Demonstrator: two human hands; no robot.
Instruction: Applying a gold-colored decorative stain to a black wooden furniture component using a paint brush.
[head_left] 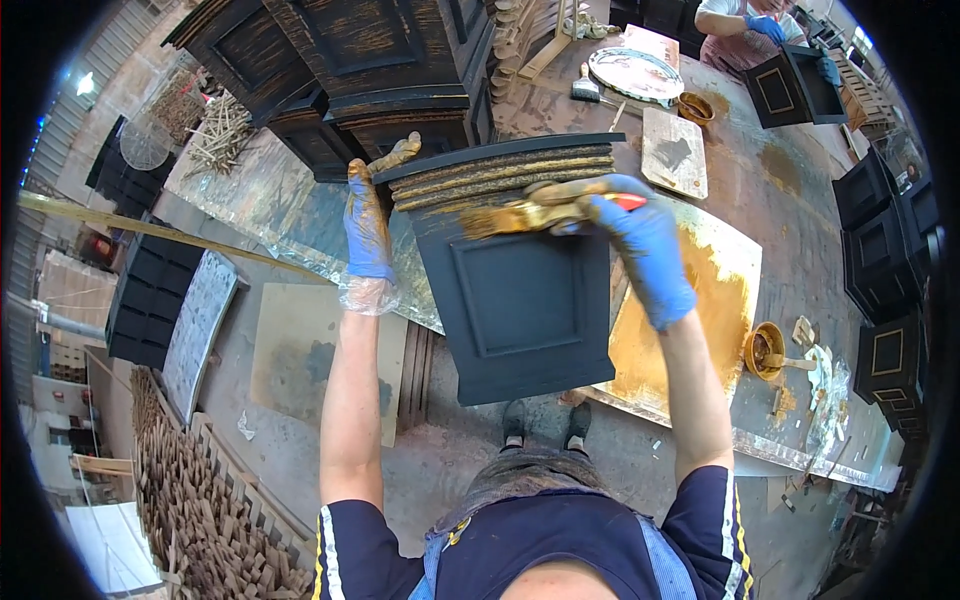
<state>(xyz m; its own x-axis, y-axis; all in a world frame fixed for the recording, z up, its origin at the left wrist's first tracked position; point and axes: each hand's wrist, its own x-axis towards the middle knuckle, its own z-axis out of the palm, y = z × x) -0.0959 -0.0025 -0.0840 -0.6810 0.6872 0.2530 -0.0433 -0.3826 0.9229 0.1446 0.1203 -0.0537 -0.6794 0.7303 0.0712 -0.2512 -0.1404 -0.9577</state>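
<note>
Black box [520, 310] is looking like painted wood, matt finish, smooth on the panel w/ a raised frame. Its top moulding [500, 175] is showing rough gold streaks over the black, kinda scratchy/distressed. Brush [510, 218] bristles are caked w/ gold paint. Both gloves are looking like thin blue rubber, left hand [368, 230] and right hand [640, 245], fingertips smeared gold; clear crinkly plastic is bunching at the left cuff. Table [770, 180] is looking worn & blotchy, w/ a glossy plastic sheet [290, 225] over part. Board [700, 310] under the box is smeared matt gold. Cabinets [370, 60] behind are dark wood, gold-rubbed.
</note>
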